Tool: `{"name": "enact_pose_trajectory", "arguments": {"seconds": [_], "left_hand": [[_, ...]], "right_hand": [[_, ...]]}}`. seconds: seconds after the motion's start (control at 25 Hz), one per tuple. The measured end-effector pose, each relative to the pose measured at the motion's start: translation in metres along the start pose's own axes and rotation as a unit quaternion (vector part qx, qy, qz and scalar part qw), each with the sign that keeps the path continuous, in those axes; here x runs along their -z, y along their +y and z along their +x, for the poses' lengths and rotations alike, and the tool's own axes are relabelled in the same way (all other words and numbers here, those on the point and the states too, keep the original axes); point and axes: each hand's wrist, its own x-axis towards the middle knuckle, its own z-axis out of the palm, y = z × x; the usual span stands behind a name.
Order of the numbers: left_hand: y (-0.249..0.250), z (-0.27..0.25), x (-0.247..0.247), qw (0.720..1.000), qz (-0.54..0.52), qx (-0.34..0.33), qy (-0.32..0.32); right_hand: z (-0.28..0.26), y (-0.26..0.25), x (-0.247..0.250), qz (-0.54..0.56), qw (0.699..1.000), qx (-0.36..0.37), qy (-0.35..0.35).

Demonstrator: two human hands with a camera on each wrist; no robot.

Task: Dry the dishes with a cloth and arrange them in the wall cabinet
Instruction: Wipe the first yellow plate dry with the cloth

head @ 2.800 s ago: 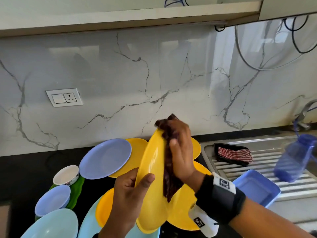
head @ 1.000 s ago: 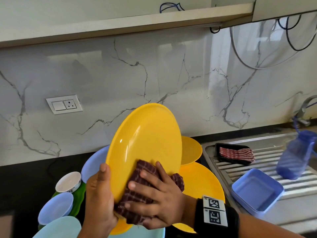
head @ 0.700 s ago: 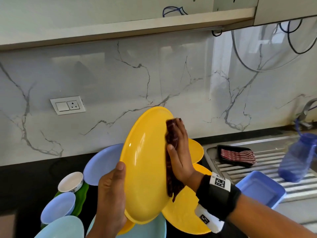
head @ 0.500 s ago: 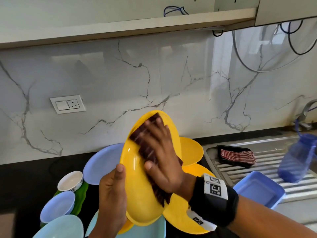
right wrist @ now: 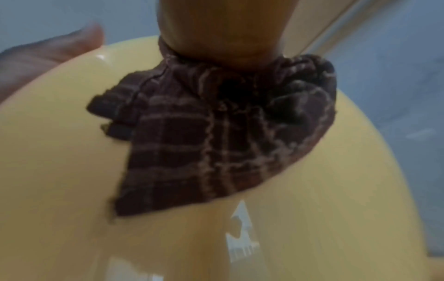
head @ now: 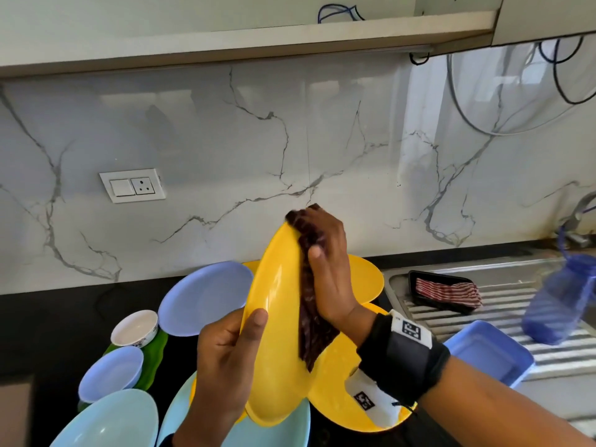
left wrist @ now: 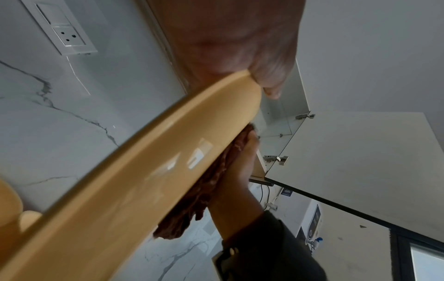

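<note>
I hold a yellow plate [head: 274, 317] on edge over the counter. My left hand [head: 248, 330] grips its lower rim, thumb on the near face and fingers behind. My right hand [head: 329, 269] lies flat on the plate's right face and presses a dark checked cloth [head: 308, 285] against it, fingertips up at the top rim. The left wrist view shows the plate [left wrist: 144, 180] with the cloth [left wrist: 204, 199] behind it. In the right wrist view the cloth [right wrist: 192, 142] spreads over the plate [right wrist: 72, 171]. The wall cabinet [head: 258, 37] hangs above, its door [left wrist: 360, 152] swung open.
On the black counter lie a lavender plate [head: 206, 298], more yellow plates [head: 364, 279], a white bowl [head: 134, 329], a lavender bowl [head: 109, 372] and light blue plates [head: 106, 424]. The drainboard [head: 516, 275] holds a blue box [head: 487, 353], a blue jug [head: 561, 304] and a black tray [head: 445, 290].
The plate has turned more edge-on to me. My right hand slid the cloth from the plate's front face round to its right side and up to the top rim.
</note>
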Motion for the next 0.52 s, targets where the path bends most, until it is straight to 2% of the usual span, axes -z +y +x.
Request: {"name": "enact_pose_trajectory", "arguments": {"seconds": [0.04, 0.08, 0.12, 0.2, 0.28, 0.32, 0.36, 0.44, 0.52], "left_hand": [[0.001, -0.001, 0.000, 1.000, 0.001, -0.003, 0.001], [0.002, -0.001, -0.001, 1.000, 0.003, -0.003, 0.005], [0.002, -0.001, -0.002, 1.000, -0.004, -0.002, 0.007], [-0.005, 0.002, -0.001, 0.999, -0.029, 0.007, 0.017], [-0.012, 0.004, 0.002, 0.998, -0.060, 0.007, -0.008], [-0.013, 0.005, 0.003, 0.998, -0.057, -0.003, -0.031], [-0.013, 0.005, 0.004, 0.998, -0.044, -0.011, -0.052], [-0.008, 0.007, 0.003, 0.998, -0.017, -0.026, -0.054], [0.000, 0.008, -0.001, 0.998, 0.034, -0.045, -0.033]], "right_hand": [[0.002, 0.002, 0.001, 0.020, 0.998, -0.053, 0.023], [0.002, 0.003, 0.001, 0.031, 0.996, -0.076, 0.034], [0.000, -0.001, 0.001, 0.024, 0.997, -0.065, 0.031], [-0.011, -0.010, -0.003, -0.021, 0.998, 0.048, -0.029], [-0.026, -0.019, -0.006, -0.065, 0.970, 0.202, -0.119], [-0.032, -0.019, -0.007, -0.082, 0.951, 0.263, -0.144], [-0.034, -0.017, -0.008, -0.091, 0.939, 0.294, -0.155], [-0.029, -0.015, -0.009, -0.077, 0.947, 0.280, -0.138], [-0.016, -0.015, -0.009, -0.035, 0.976, 0.198, -0.079]]}}
